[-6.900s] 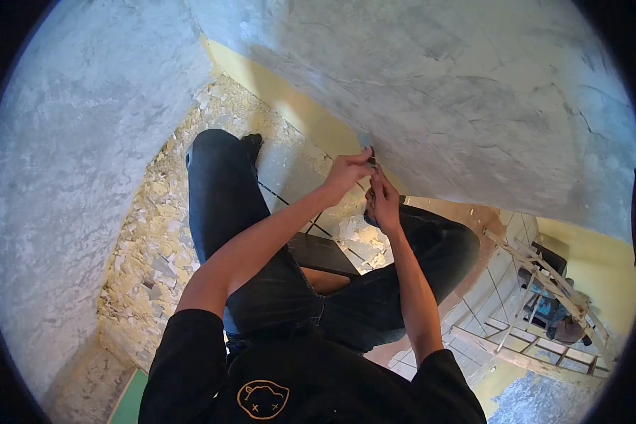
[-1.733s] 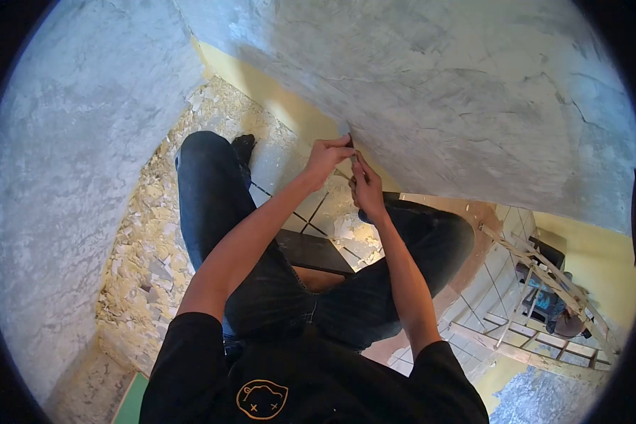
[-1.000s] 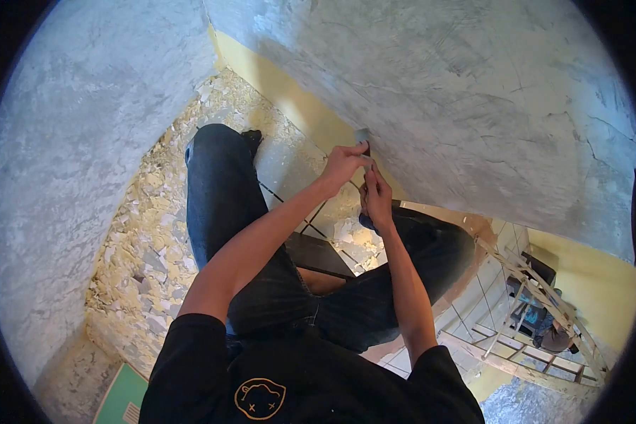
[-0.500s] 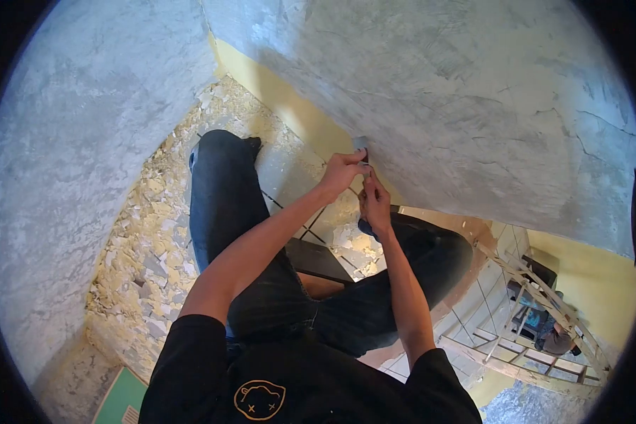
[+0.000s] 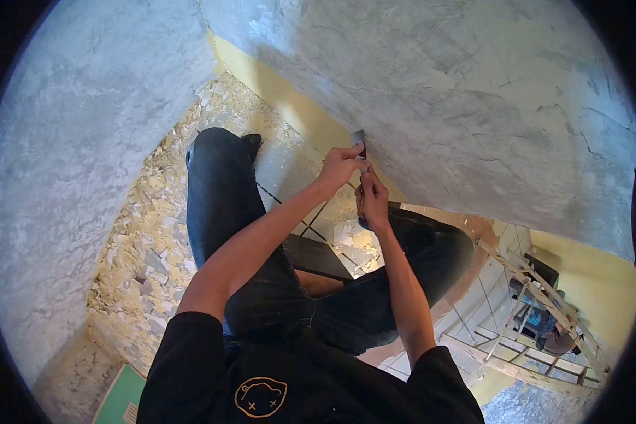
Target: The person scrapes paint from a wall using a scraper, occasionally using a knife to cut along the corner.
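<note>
A scraper [image 5: 358, 136] with a flat grey blade and a dark part below it meets the lower wall, where yellow paint borders bare grey plaster. My left hand [image 5: 341, 167] pinches it just behind the blade, with the thumb and fingers closed. Lower down, my right hand [image 5: 372, 200] is wrapped around its handle, most of which the fingers hide. Both hands work close together, near the yellow strip [image 5: 305, 116] at the foot of the grey wall [image 5: 445, 92].
Paint flakes [image 5: 148, 261] cover the floor along the left wall [image 5: 85, 141]. I sit on a dark low seat [image 5: 316, 256], knees spread either side. A wooden ladder [image 5: 537, 283] stands at the lower right, with another person [image 5: 557, 339] beyond it. A green board [image 5: 120, 396] lies at lower left.
The scraper's blade has shifted slightly up and left along the wall, and more of it shows. Both hands keep their hold with only a small movement.
</note>
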Available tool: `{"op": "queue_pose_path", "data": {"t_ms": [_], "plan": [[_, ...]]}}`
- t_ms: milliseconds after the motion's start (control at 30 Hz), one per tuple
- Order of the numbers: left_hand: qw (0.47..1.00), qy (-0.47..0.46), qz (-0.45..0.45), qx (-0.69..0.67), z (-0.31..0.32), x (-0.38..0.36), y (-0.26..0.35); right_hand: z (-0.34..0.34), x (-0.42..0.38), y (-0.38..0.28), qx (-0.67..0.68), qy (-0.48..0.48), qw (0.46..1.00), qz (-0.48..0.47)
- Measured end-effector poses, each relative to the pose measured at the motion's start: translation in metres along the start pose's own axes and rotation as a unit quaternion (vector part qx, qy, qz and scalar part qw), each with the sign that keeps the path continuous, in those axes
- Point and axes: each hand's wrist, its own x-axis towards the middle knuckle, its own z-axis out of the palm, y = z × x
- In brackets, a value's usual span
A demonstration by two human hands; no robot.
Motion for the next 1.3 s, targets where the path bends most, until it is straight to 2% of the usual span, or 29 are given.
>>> {"op": "queue_pose_path", "data": {"t_ms": [100, 200, 300, 367, 433, 600, 733, 800, 900, 967, 1033, 1167, 1300], "plan": [[0.999, -0.024, -0.004, -0.022, 0.007, -0.007, -0.003, -0.014, -0.006, 0.011, 0.026, -0.014, 0.999, -0.028], [0.999, -0.041, 0.0, 0.018, 0.021, -0.011, -0.003, -0.019, -0.017, 0.012, 0.014, 0.013, 1.0, -0.014], [0.999, -0.023, 0.014, 0.018, 0.015, 0.0, -0.003, -0.015, -0.001, 0.012, 0.008, 0.006, 1.0, -0.019], [0.999, 0.013, -0.016, -0.028, 0.006, 0.006, 0.003, -0.005, 0.004, 0.008, -0.004, -0.003, 1.0, -0.015], [1.0, 0.017, -0.009, -0.019, 0.005, -0.002, 0.007, 0.005, 0.002, 0.001, 0.013, 0.026, 1.0, 0.003], [1.0, -0.017, -0.006, -0.017, 0.0, 0.003, -0.004, 0.0, 0.003, 0.008, 0.027, 0.008, 0.999, -0.014], [1.0, -0.027, 0.009, -0.007, 0.02, -0.009, -0.011, -0.022, -0.01, 0.018, 0.032, -0.001, 0.999, -0.019], [0.999, -0.024, 0.025, 0.002, 0.028, -0.011, -0.009, -0.023, -0.011, 0.018, 0.031, 0.007, 0.999, -0.012], [0.999, -0.003, -0.001, -0.036, 0.022, -0.005, -0.007, -0.011, 0.005, 0.009, 0.022, -0.002, 1.0, -0.002], [0.998, 0.047, 0.012, -0.029, 0.012, 0.005, -0.005, -0.003, 0.008, 0.004, 0.011, -0.012, 1.0, 0.002], [0.999, 0.037, 0.01, -0.023, 0.012, 0.0, -0.005, 0.001, 0.002, -0.002, 0.012, 0.014, 1.0, 0.012], [1.0, -0.011, 0.004, -0.02, 0.009, 0.001, -0.007, -0.003, 0.003, 0.005, 0.02, 0.0, 1.0, 0.02], [1.0, -0.022, 0.013, 0.012, 0.027, -0.016, -0.006, -0.022, -0.01, 0.02, 0.021, 0.007, 1.0, -0.014]]}}
